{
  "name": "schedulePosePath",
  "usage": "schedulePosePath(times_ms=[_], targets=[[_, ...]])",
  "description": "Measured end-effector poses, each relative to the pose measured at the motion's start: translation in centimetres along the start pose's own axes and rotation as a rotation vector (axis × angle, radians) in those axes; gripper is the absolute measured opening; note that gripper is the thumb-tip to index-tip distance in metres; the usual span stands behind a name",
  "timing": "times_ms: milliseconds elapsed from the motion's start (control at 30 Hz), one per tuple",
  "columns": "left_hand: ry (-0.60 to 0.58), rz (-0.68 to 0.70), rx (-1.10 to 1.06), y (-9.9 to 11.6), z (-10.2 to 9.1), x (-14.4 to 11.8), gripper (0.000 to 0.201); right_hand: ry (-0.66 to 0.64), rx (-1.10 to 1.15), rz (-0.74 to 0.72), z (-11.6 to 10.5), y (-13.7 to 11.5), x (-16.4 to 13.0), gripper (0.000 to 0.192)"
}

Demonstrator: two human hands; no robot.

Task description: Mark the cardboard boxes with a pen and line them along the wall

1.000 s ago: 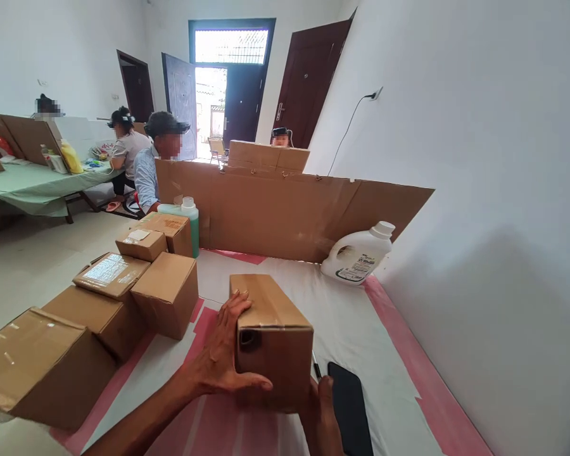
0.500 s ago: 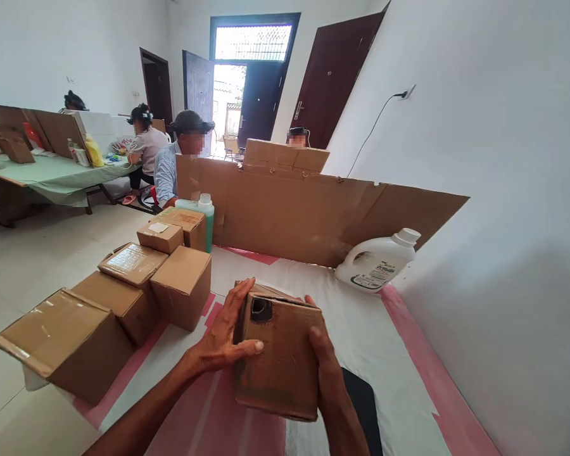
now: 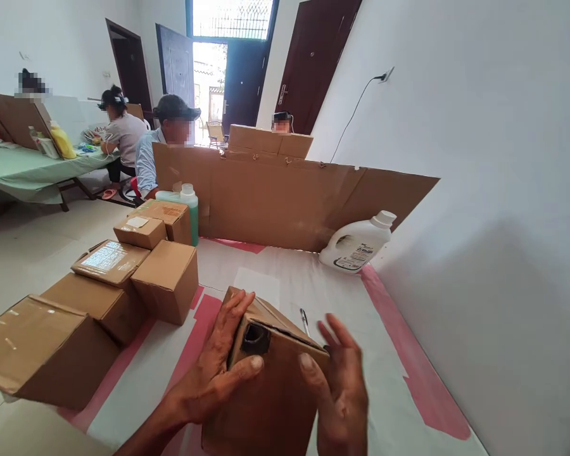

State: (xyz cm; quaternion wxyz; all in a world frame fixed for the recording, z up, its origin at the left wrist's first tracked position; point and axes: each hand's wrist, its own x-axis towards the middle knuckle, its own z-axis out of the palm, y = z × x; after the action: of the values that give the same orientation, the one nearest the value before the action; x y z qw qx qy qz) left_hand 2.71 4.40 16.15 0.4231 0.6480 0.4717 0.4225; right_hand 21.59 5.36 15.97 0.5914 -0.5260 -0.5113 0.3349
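A brown cardboard box (image 3: 270, 392) with a dark square patch around a hole near its top corner is tilted in front of me. My left hand (image 3: 223, 361) grips the box's left edge, with the thumb on the near face and the fingers over the side. At the right edge of the box is my right hand (image 3: 339, 383), its fingers spread and its thumb by the near face; whether the thumb touches the cardboard I cannot tell. A pen (image 3: 304, 321) lies just beyond the box on the white table cover (image 3: 389, 380).
Several cardboard boxes (image 3: 164, 272) stand along the left side, with a bottle of green liquid (image 3: 192, 218) behind them. A cardboard partition (image 3: 266, 196) crosses the back, and a white jug (image 3: 356, 244) leans near its right end. People (image 3: 145, 161) sit beyond.
The box has come lower and nearer, with its top tilted more into view. My right hand has loosened and spread its fingers. The pen now shows, and the camera view has shifted.
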Motion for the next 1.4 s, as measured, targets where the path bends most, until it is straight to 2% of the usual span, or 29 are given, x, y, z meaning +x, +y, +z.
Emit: schedulePosePath(times_ms=[67,167,233,300,433,500,567,600,667,700,733,767,800,867,967,1033,1133,1200,1267,1333,1367,1400], targets=[[0.003,0.023,0.020,0.0,0.4,0.0,0.073,0.023,-0.260,-0.286,0.2,-1.1,0.9,0.066],[0.025,0.028,0.026,-0.1,0.9,-0.2,0.071,-0.066,-0.486,-0.504,1.3,-1.8,2.0,0.042],[0.047,0.012,-0.005,-0.4,1.0,-0.5,0.069,-0.118,-0.545,-0.531,2.3,-1.8,2.1,0.029],[0.108,-0.024,-0.046,-0.8,0.9,-1.0,0.065,-0.153,-0.562,-0.493,3.4,-2.0,1.6,0.021],[0.263,-0.065,-0.089,-1.1,0.1,-1.2,0.059,-0.198,-0.551,-0.402,5.4,-3.6,0.3,0.017],[0.324,-0.102,-0.076,-0.7,0.0,-1.0,0.056,-0.232,-0.501,-0.416,5.5,-4.4,0.3,0.016],[0.371,-0.147,-0.049,-0.1,0.0,-0.6,0.052,-0.256,-0.374,-0.436,4.4,-4.2,1.5,0.020],[0.378,-0.161,-0.038,0.3,0.0,-0.4,0.050,-0.237,-0.310,-0.416,3.5,-3.5,2.6,0.023],[0.361,-0.168,-0.024,0.7,0.1,-0.1,0.048,-0.159,-0.293,-0.268,1.3,-0.8,5.5,0.033],[0.344,-0.165,-0.020,0.9,0.0,0.0,0.049,-0.072,-0.416,-0.104,0.2,1.2,7.2,0.036],[0.330,-0.164,-0.016,1.0,0.0,0.2,0.050,-0.083,-0.624,0.082,-0.8,3.4,8.8,0.037],[0.324,-0.168,-0.011,1.0,0.0,0.4,0.051,-0.189,-0.852,0.272,-1.6,5.6,10.2,0.035],[0.325,-0.175,-0.008,1.1,-0.1,0.5,0.051,-0.239,-0.931,0.364,-2.2,7.8,11.4,0.028],[0.331,-0.193,0.003,1.1,-0.2,0.9,0.051,-0.279,-1.008,0.458,-2.9,11.5,12.7,0.018],[0.320,-0.180,0.036,1.3,-0.3,1.3,0.058,-0.309,-1.008,0.506,-3.1,14.5,12.7,0.011],[0.285,-0.145,0.048,1.4,-0.4,1.6,0.061,-0.342,-0.978,0.502,-3.2,15.3,12.4,0.005],[0.230,-0.106,0.055,1.5,-0.9,1.9,0.059,-0.395,-0.881,0.465,-3.9,15.5,12.4,0.020],[0.209,-0.106,0.056,1.4,-1.2,2.0,0.060,-0.392,-0.796,0.442,-4.6,14.5,12.6,0.027],[0.197,-0.113,0.045,1.3,-1.3,2.0,0.061,-0.223,-0.500,0.383,-5.2,12.0,12.5,0.024],[0.198,-0.107,0.030,1.2,-1.3,2.0,0.061,0.032,0.003,0.275,-5.2,8.1,11.8,0.025],[0.202,-0.100,0.025,1.2,-1.3,2.0,0.061,0.103,0.231,0.224,-4.8,6.0,11.1,0.029],[0.204,-0.092,0.022,1.2,-1.2,2.0,0.060,0.114,0.380,0.184,-4.3,3.8,10.2,0.030]])
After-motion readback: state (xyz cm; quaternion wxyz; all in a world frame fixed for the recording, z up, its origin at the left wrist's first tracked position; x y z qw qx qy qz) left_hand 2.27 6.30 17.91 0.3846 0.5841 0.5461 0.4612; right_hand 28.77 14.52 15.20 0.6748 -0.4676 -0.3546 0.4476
